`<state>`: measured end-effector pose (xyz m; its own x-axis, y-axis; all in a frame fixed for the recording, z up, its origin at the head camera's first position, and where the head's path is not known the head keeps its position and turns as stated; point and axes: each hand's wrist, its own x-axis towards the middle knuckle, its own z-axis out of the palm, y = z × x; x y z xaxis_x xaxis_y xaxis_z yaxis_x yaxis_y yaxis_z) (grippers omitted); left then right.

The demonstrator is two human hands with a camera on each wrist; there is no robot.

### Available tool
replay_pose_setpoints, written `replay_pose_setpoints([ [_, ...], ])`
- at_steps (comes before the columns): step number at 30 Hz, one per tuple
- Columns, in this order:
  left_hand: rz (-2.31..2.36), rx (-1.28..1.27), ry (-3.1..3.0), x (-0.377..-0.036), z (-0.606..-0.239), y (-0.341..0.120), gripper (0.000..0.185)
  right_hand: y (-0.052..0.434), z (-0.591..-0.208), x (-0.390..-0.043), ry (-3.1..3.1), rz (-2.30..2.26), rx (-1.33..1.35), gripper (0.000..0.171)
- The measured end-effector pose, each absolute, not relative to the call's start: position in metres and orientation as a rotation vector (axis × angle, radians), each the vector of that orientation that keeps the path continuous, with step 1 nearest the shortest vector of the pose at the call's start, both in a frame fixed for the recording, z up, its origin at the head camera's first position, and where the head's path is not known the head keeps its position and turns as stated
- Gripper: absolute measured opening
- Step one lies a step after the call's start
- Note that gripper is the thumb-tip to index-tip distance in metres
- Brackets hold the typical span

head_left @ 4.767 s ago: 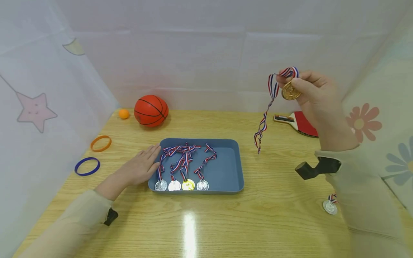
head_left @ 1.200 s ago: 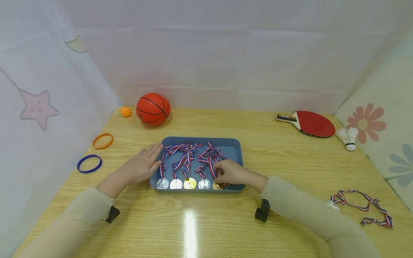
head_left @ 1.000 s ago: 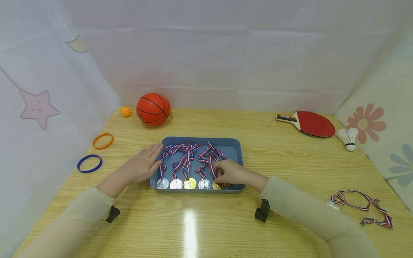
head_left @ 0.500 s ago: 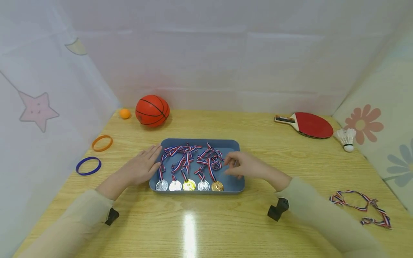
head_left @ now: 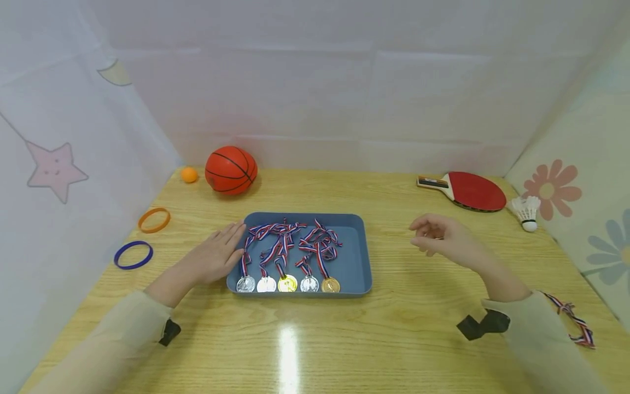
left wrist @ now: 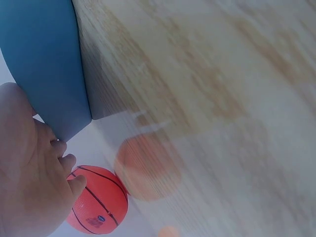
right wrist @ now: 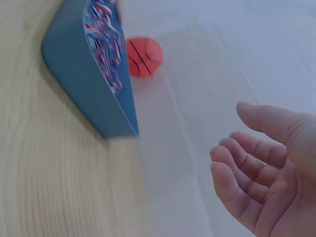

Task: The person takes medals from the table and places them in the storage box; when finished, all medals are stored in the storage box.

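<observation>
A blue tray (head_left: 355,261) sits mid-table and holds several medals in a row, silver ones and a yellow one, with a gold medal (head_left: 331,285) at the right end. Their striped ribbons (head_left: 287,239) lie bunched toward the back. My left hand (head_left: 216,255) lies flat against the tray's left wall, fingers straight. My right hand (head_left: 438,238) hovers over the table to the right of the tray, fingers loosely curled and holding nothing. In the right wrist view the right hand (right wrist: 261,173) is bare, with the tray (right wrist: 81,84) behind it. Part of another medal's ribbon (head_left: 571,323) shows beside my right sleeve.
A small basketball (head_left: 231,169) and an orange ball (head_left: 188,174) sit at the back left. An orange ring (head_left: 154,219) and a blue ring (head_left: 133,255) lie near the left wall. A red paddle (head_left: 470,190) and a shuttlecock (head_left: 526,212) are at the back right.
My right hand laid the gold medal into the tray's right end, let it go and drew back to the right, off the tray. The left hand has stayed put.
</observation>
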<state>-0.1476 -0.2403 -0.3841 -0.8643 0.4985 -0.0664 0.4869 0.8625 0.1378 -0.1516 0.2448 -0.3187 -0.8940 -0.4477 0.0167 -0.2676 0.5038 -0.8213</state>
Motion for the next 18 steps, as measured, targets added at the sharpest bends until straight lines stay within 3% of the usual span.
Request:
replay_pose_setpoints([
  [11,0.17,0.763,2.934,-0.148,-0.385,-0.241,0.058,0.349,-0.334,-0.132,2.719,-1.327,-0.419,0.016],
  [18,0.167,0.767,2.934,-0.148,-0.385,-0.241,0.058,0.388,-0.36,-0.114,2.674,-1.139,-0.311,0.03],
])
